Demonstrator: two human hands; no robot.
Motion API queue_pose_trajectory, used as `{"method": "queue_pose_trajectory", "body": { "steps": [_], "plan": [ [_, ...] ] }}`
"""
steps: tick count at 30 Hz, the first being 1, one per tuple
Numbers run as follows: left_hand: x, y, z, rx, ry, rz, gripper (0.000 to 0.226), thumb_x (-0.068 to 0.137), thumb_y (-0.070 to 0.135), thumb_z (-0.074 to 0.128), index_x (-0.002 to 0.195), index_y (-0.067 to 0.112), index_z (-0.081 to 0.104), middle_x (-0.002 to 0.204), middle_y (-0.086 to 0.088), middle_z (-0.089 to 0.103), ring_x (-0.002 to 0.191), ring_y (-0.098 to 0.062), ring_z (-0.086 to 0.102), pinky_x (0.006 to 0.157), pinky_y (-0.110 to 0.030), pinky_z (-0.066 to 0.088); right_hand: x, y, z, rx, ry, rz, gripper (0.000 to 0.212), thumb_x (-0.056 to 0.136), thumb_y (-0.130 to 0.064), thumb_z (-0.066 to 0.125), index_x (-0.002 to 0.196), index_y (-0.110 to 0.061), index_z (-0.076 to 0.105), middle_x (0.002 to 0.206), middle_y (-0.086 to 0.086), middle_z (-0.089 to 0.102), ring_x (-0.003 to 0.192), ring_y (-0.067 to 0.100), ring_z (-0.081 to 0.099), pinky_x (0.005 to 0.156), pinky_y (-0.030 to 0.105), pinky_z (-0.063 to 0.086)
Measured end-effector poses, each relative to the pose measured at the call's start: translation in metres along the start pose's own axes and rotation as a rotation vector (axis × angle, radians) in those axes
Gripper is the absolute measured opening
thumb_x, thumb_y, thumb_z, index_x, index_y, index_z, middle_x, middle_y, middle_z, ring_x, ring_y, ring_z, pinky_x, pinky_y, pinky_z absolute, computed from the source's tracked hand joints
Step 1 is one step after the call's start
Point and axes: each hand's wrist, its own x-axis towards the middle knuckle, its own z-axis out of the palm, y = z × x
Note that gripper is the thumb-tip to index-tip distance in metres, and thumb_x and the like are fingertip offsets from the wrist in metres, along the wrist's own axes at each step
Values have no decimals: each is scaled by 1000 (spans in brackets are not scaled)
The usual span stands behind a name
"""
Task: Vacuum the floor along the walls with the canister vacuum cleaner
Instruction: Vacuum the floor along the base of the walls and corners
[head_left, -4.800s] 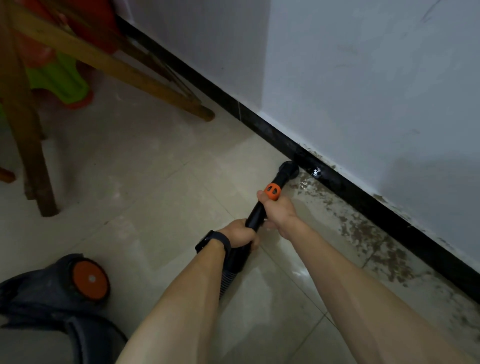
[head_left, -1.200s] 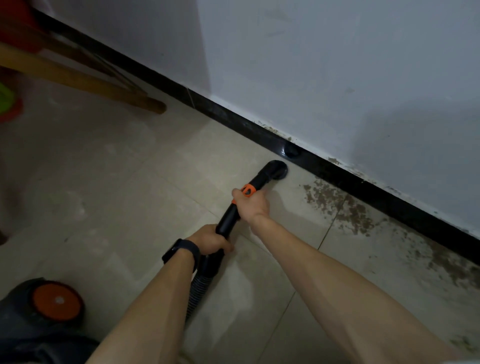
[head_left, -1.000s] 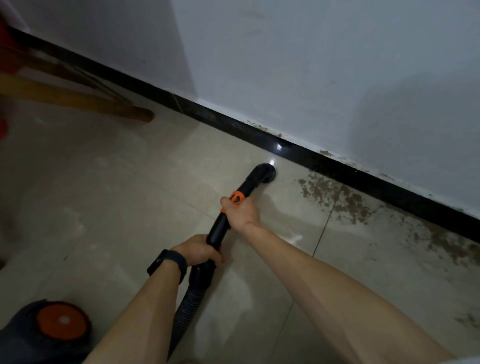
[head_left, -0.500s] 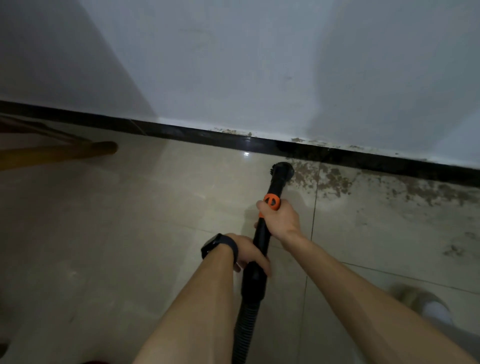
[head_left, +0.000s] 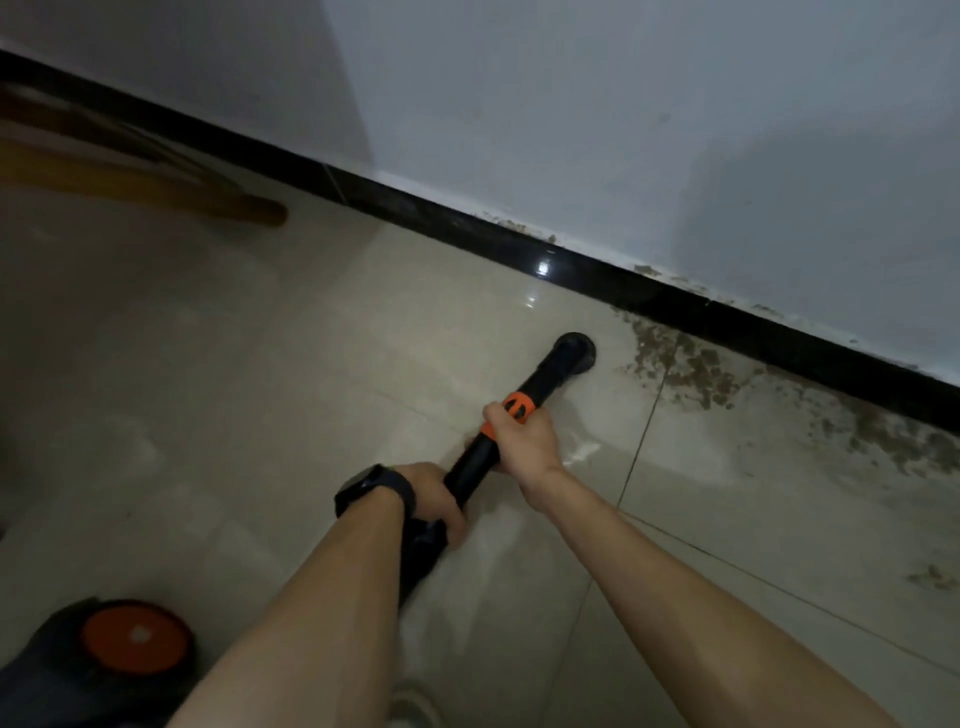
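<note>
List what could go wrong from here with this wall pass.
The nozzle sits short of the brown grime by the black baseboard; it looks caked on, so suction alone may leave it. The canister sits close beside the person; a step back could mean tripping on it.

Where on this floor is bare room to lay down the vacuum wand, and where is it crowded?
Bare tile: left of the wand, between the wooden leg and the canister; also just right of the right forearm. Crowded: brown dirt along the baseboard, right of the nozzle.
</note>
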Motion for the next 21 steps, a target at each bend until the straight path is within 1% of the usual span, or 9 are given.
{"method": "queue_pose_trajectory", "body": {
  "steps": [1, 3, 5, 8, 10, 13, 16, 18, 21],
  "plan": [
    [-4, -11, 6, -20, 25, -3, 33, 39, 26, 80, 71, 20, 74, 81, -5, 75, 85, -27, 73, 77, -35, 59, -5, 3, 5, 13, -36, 11, 32, 82, -29, 72, 95, -14, 47, 85, 14, 70, 80, 36, 76, 75, 56, 63],
    [-14, -27, 18, -57, 49, -24, 35, 37, 31, 79, 70, 20, 73, 83, -6, 75, 89, -30, 72, 82, -40, 59, -9, 12, 9, 32, -111, 39, 25, 92, -17, 68, 100, -10, 45, 76, 7, 63, 73, 33, 76, 73, 52, 64],
    [-27, -32, 31, -104, 44, -39, 30, 42, 30, 80, 70, 20, 73, 82, -6, 75, 92, -31, 71, 86, -43, 59, -18, 16, 10, -3, -170, 52, 26, 93, -17, 67, 105, -10, 45, 78, 6, 61, 74, 33, 77, 69, 48, 65],
    [-40, -25, 49, -173, 27, -46, 25, 50, 26, 82, 73, 21, 74, 85, -6, 74, 93, -29, 71, 87, -43, 58, -23, 16, 3, -46, -220, 42, 28, 94, -19, 66, 110, -11, 44, 83, 10, 61, 76, 35, 77, 58, 37, 62],
    [-41, -15, 56, -193, 21, -33, 25, 52, 24, 82, 76, 20, 73, 87, -6, 74, 90, -27, 71, 87, -42, 58, -24, 14, -6, -74, -194, 17, 28, 95, -21, 64, 113, -9, 47, 79, 7, 62, 70, 30, 77, 56, 35, 62],
    [-36, 4, 61, -134, 34, -21, 39, 45, 33, 84, 81, 22, 75, 94, -4, 76, 94, -25, 71, 90, -44, 58, -22, 11, -21, -118, -131, -12, 37, 96, -29, 63, 119, -5, 48, 82, 5, 66, 65, 24, 76, 65, 39, 65],
    [-32, 26, 65, -85, 19, -16, 56, 39, 37, 85, 91, 20, 76, 96, -2, 76, 95, -22, 71, 90, -43, 58, -20, 10, -36, -135, -48, -47, 38, 96, -33, 61, 119, -8, 46, 83, 4, 66, 65, 23, 76, 67, 39, 64],
    [-32, 35, 69, -56, 3, -29, 63, 41, 36, 86, 100, 16, 75, 98, -3, 75, 96, -22, 70, 90, -42, 58, -19, 12, -43, -150, 27, -47, 38, 95, -35, 61, 117, -8, 44, 81, 4, 67, 66, 25, 76, 71, 43, 65],
    [-34, 44, 72, 2, -15, -30, 73, 42, 39, 87, 110, 16, 72, 104, -2, 74, 99, -22, 69, 91, -41, 58, -18, 19, -49, -176, 122, -47, 51, 87, -44, 61, 118, -7, 45, 84, 9, 70, 70, 30, 75, 73, 50, 64]
  ]
}}
